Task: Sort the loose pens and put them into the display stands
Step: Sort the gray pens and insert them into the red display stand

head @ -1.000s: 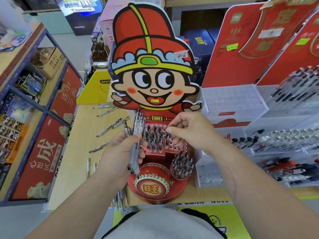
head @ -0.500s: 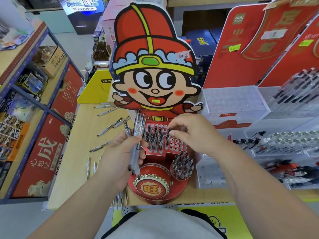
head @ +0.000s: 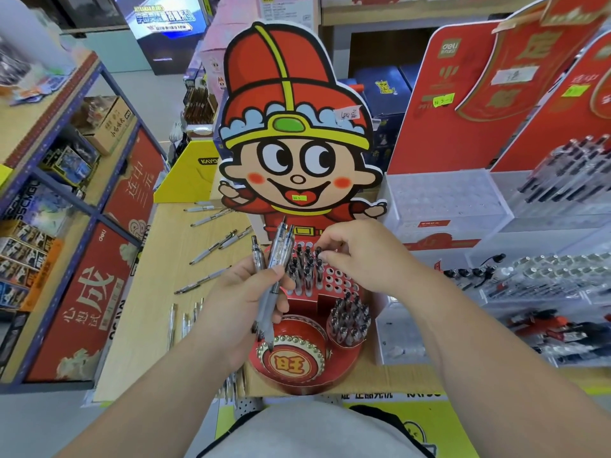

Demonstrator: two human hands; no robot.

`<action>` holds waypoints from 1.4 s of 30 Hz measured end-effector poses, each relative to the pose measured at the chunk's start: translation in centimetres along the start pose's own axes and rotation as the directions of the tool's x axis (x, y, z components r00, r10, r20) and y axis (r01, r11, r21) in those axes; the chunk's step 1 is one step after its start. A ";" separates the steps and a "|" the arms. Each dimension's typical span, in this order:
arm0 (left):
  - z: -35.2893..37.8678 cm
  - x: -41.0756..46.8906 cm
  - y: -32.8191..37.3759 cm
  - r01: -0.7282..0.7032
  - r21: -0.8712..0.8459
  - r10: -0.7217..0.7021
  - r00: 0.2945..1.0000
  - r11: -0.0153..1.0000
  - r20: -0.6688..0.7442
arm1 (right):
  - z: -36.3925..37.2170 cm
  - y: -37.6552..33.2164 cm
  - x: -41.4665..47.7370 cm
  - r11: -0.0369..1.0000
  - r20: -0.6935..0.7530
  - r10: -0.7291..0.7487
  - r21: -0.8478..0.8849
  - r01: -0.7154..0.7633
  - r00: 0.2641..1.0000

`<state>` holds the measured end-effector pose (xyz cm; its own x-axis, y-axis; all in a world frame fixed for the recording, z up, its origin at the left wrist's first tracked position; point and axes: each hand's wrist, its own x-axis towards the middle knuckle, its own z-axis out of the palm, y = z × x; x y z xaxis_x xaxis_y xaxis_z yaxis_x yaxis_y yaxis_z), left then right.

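Note:
A red display stand (head: 294, 153) with a cartoon figure stands in front of me. Its grid of holes (head: 337, 282) has dark-capped pens standing in the left part. My left hand (head: 238, 305) grips a bundle of clear pens (head: 276, 256), tips pointing down over the stand's red bowl (head: 291, 358). Over the grid, my right hand (head: 360, 256) has curled fingers, and its fingertips pinch the top of a pen (head: 318, 256) standing in a hole. A round cup (head: 348, 320) on the stand is full of pens.
Several loose pens (head: 215, 249) lie on the wooden tabletop (head: 155, 292) left of the stand, with more near its front edge (head: 185, 322). Clear acrylic pen racks (head: 529, 276) and red boards stand to the right. Blue shelving (head: 49, 226) runs along the left.
Barely anything differs. My right hand's fingertips stay at the same spot on the grid, dipping slightly. My left hand keeps the bundle where it was.

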<state>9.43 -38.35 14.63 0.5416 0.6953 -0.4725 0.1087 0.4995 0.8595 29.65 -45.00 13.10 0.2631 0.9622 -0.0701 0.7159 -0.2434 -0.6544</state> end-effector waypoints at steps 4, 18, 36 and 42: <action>0.4 -0.5 0.3 0.003 0.010 -0.004 1.000 1.000 0.021 | -0.5 -0.1 -0.2 0.999 0.026 0.010 -0.033 -0.009 1.000; 1.6 -1.8 0.7 -0.070 0.006 0.067 0.973 0.998 0.220 | -2.1 -3.8 -2.5 0.702 -0.007 0.128 0.707 -0.085 0.992; -1.8 0.3 1.9 -0.060 0.047 0.052 0.986 0.997 0.161 | -2.9 -4.9 -0.8 0.570 -0.032 0.224 0.815 -0.104 0.974; -4.6 2.6 1.6 -0.009 -0.034 0.009 1.000 0.999 0.002 | -3.6 -4.8 -0.4 0.645 -0.355 0.282 0.758 0.098 0.891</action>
<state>7.25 -33.36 13.87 0.5445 0.6986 -0.4642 0.0755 0.5104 0.8566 28.47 -44.68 18.96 0.6663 0.7454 0.0204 -0.0022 0.0294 -0.9996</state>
